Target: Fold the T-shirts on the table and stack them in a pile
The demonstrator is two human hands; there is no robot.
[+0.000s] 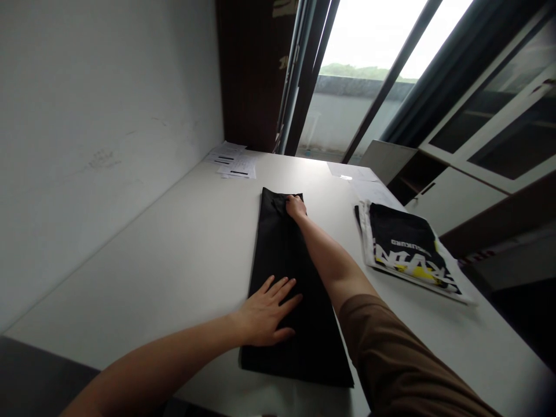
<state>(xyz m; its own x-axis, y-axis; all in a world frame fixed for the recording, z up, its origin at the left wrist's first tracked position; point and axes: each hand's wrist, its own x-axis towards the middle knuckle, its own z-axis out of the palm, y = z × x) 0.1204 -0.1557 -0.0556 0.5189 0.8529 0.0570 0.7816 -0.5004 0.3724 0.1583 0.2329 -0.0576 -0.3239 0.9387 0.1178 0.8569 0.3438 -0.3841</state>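
A black garment (299, 341), folded into a long narrow strip, lies on the white table in front of me. Its exact kind does not show. My left hand (269, 313) rests flat on the near half of it, fingers spread and pointing away from me. At the far end, my right hand (296, 207) has its fingers curled into the cloth close to the top right corner, where the fabric is bunched. The right forearm stretches along the strip's right side and covers part of that edge.
To the right sits a stack of folded clothes (406, 246), black with white and yellow print on top. Papers (234, 161) lie by the wall, and more sheets (365, 182) at the far right corner of the white table (174, 249). A cabinet (469, 197) stands beyond.
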